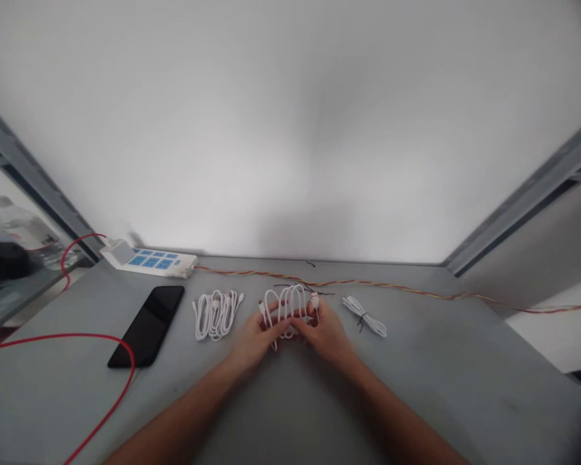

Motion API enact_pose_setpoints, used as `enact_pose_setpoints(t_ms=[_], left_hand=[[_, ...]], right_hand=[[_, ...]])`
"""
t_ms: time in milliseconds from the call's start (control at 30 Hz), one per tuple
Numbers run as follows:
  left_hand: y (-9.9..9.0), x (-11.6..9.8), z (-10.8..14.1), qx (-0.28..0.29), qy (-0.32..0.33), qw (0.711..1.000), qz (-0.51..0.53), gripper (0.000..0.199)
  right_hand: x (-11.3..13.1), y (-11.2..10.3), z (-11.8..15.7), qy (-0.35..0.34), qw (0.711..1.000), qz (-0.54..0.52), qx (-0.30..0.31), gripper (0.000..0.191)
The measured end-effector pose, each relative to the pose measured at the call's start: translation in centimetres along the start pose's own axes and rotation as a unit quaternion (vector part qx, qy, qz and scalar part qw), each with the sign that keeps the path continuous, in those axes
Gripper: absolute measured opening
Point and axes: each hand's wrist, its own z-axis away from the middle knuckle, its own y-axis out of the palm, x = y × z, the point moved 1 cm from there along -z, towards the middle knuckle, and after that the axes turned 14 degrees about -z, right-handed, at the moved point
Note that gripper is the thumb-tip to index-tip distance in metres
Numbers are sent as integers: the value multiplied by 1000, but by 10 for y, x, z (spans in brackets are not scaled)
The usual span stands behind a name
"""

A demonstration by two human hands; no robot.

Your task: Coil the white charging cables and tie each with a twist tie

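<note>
At the bench's back left corner lies a white power strip with blue sockets and a white adapter at its outer end. Toward the left edge, a red cable curves across the lower end of a black phone, which lies aslant, its top toward the back edge. Next comes a loosely folded white cable, flat, just beside the left hand.

Midway between the bench's sides, the left hand and the right hand together grasp a looped white cable, thumbs nearly meeting in front. Its loops stand side by side between the hands, each loop's long axis pointing to the back edge; a USB plug sticks up at the right hand's fingers. Thin black ties lie just behind the held loops, running left to right, nearer the right hand. Beyond it, well short of the right edge, rests a bundled cable with a black tie, slanting. A twisted red-and-yellow wire follows the back edge rightward.
</note>
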Motion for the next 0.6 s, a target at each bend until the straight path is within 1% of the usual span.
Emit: enact_pose_setpoints(t_ms=[67,167,233,300,433,600], left_hand=[[-1,2,-1,-17,-6,1000,-3,63],[-2,1,-1,-3,-4,1000,-7,55],[-2,-1,-1,-8,-11,1000,-3,51],[-3,-2,-1,-30,-22,999,8,53],[-4,-1,-3,-64,-28,997,19,58],[-7,-1,-5,-82,-30,996,-2,58]], right_hand=[[3,1,0,21,998,-60,-5,39],[7,3,0,35,993,-112,-19,44],[9,3,0,36,992,-118,-37,44],[8,3,0,38,991,-117,-48,43],[8,2,-1,37,991,-120,-50,43],[8,0,-2,37,989,-138,-45,48]])
